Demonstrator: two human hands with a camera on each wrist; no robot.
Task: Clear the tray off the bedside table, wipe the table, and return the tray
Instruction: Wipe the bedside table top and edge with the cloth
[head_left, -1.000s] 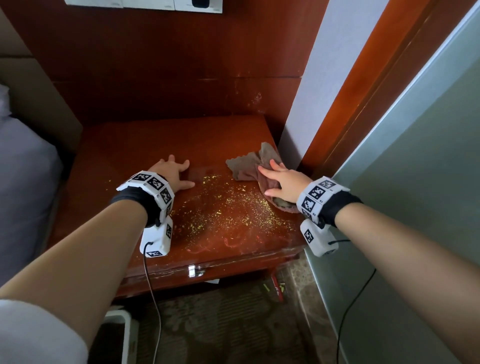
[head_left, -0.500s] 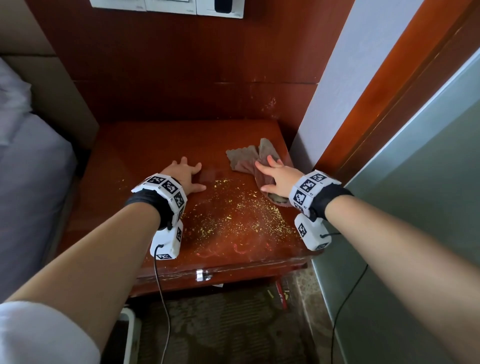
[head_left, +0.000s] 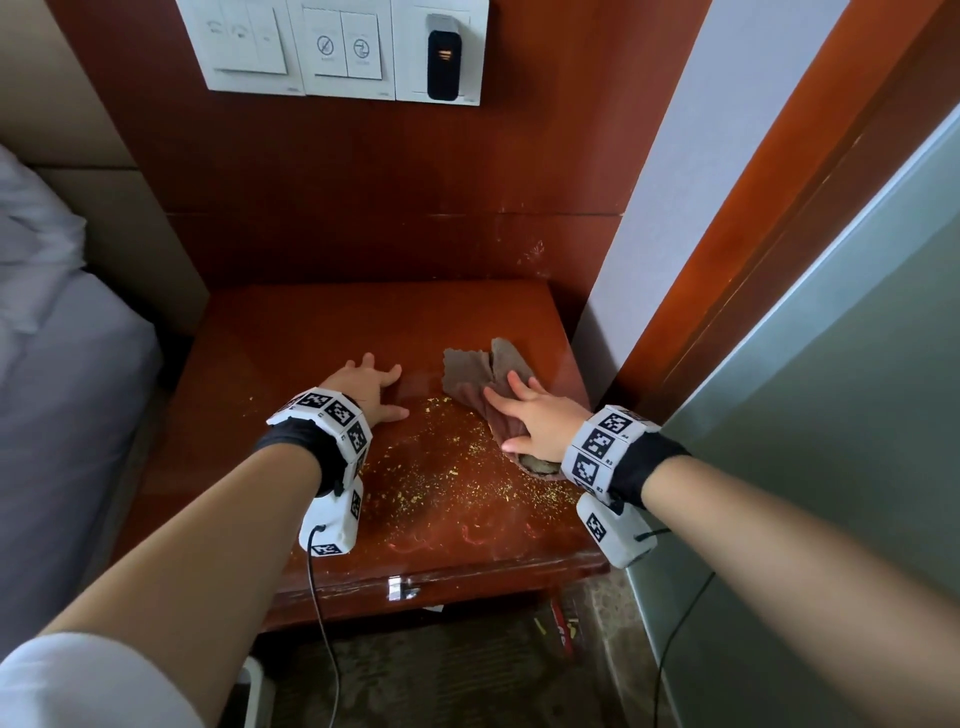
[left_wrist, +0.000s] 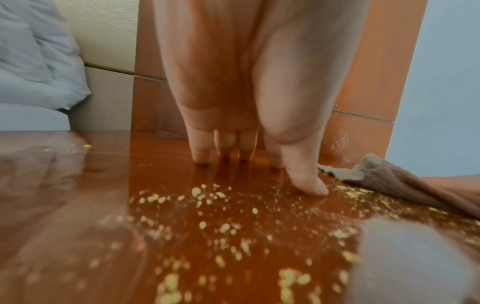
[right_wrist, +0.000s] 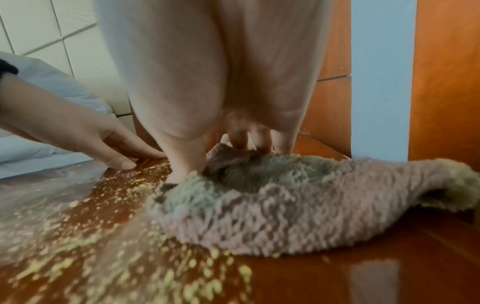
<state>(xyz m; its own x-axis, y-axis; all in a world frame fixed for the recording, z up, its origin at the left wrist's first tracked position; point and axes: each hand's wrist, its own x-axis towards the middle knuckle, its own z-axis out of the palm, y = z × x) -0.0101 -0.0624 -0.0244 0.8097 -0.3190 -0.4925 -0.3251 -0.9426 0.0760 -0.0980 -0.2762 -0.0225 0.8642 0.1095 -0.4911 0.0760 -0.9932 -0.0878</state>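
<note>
The red-brown bedside table (head_left: 291, 338) is strewn with yellow crumbs (head_left: 441, 478) across its front half. A brown-grey cloth (head_left: 480, 371) lies on the right side of the top. My right hand (head_left: 530, 415) lies flat on the cloth (right_wrist: 298, 205) with straight fingers (right_wrist: 182, 164) pressing it down. My left hand (head_left: 369, 387) rests flat on the bare wood left of the cloth, fingers (left_wrist: 303, 181) spread and touching the table (left_wrist: 78, 185). No tray shows in any view.
A bed with grey sheets (head_left: 62, 395) and pillow borders the table's left. A white wall strip (head_left: 670, 182) and wooden door frame (head_left: 769, 208) close the right side. Switch panels (head_left: 337, 47) hang on the wood back wall. Carpet and litter (head_left: 563, 623) lie below the front edge.
The cloth under my right hand has slid slightly left and forward toward the crumbs. The left hand stays planted on the table. My head has tilted up, showing the switch panels.
</note>
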